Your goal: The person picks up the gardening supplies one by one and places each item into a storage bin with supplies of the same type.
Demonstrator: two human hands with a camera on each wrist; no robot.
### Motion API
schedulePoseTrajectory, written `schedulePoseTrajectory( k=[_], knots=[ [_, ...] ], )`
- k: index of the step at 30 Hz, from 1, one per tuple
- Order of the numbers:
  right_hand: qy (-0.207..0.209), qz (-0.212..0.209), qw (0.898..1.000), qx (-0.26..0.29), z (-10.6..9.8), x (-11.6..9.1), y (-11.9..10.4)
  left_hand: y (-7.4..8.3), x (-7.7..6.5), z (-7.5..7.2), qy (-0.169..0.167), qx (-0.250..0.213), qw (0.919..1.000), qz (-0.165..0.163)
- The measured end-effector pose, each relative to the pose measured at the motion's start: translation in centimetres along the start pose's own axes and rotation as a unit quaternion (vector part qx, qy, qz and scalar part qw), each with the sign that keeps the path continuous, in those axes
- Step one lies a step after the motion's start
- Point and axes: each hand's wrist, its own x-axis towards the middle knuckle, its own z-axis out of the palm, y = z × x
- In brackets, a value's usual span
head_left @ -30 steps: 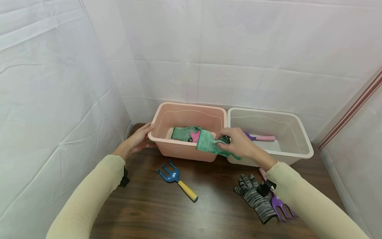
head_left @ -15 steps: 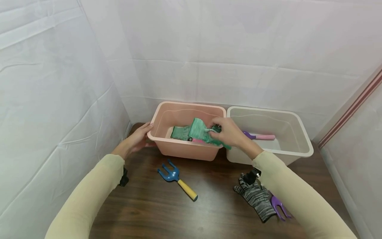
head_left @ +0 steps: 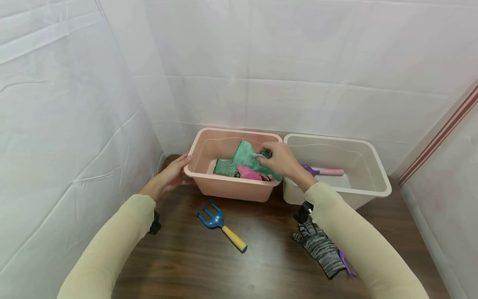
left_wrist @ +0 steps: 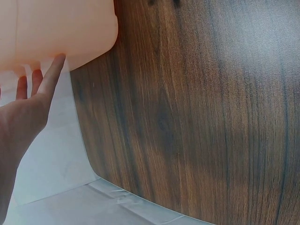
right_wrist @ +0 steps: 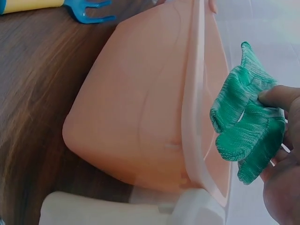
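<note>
My right hand (head_left: 282,161) pinches a green work glove (head_left: 244,153) above the inside of the peach bin (head_left: 235,190). In the right wrist view the glove's green fingers (right_wrist: 247,138) hang beside the bin's rim. My left hand (head_left: 169,174) holds the bin's left end at the rim. The left wrist view shows its fingers (left_wrist: 49,82) against the bin's outer wall. Down in the bin lie another green glove (head_left: 225,167) and a bright pink item (head_left: 249,172), its kind unclear.
A whitish bin (head_left: 337,143) stands right of the peach one and contains a tool with a pink handle (head_left: 331,172). On the wooden table lie a blue hand fork with a yellow handle (head_left: 234,238), a grey striped glove (head_left: 321,249) and a purple tool (head_left: 347,264), partly hidden by my right sleeve.
My right hand has carried the green glove from the peach bin's front right rim leftward and back, over the bin's inside. My left hand stays on the bin's left end.
</note>
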Motion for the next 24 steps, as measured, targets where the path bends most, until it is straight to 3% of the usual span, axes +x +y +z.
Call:
schedulePoseTrajectory(
  k=[24],
  knots=[
    [0.062, 0.068, 0.992, 0.082, 3.0, 1.1, 1.4, -0.1, 0.3, 0.2, 0.008, -0.006, 1.0, 0.002]
  ],
)
